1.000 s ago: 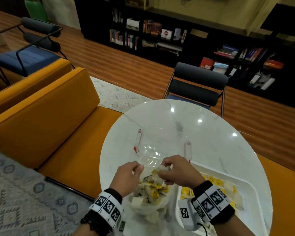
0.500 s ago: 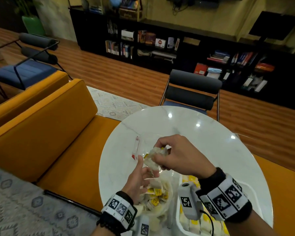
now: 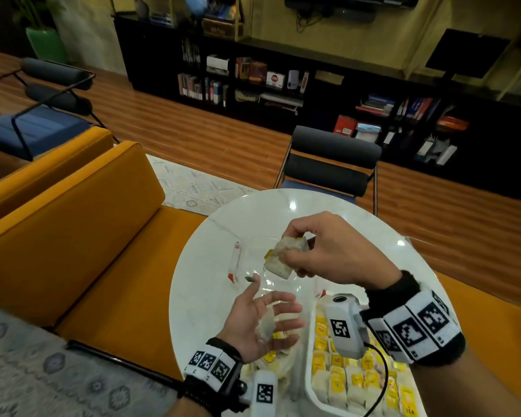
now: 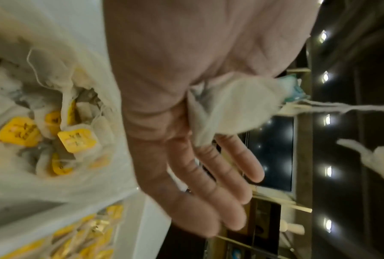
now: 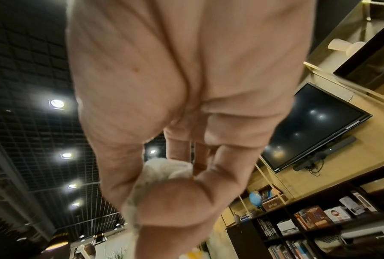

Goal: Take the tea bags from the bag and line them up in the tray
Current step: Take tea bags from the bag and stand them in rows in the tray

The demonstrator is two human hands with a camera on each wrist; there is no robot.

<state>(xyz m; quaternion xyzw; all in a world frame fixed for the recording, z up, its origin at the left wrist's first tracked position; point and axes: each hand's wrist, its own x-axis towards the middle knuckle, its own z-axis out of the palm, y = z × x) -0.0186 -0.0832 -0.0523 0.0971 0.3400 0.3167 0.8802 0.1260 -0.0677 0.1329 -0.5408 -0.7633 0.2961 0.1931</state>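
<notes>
Right hand (image 3: 328,254) raised, pinching tea bags (image 3: 285,255); left hand (image 3: 260,322) palm-up, fingers spread.

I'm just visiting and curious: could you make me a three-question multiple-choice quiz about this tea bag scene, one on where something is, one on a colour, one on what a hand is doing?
1. Where is the tray with lined-up tea bags?
A. On the sofa
B. On the table, near the person's right arm
C. On the bookshelf

2. What colour are the tags on the tea bags in the tray?
A. Yellow
B. Blue
C. Red

3. What is the right hand doing?
A. Resting flat on the table
B. Hanging empty
C. Pinching tea bags above the table

Answers: 1 B, the white tray sits on the marble table below the right wrist. 2 A, rows of yellow tags show. 3 C, fingers and thumb close on a pale bundle.
</notes>
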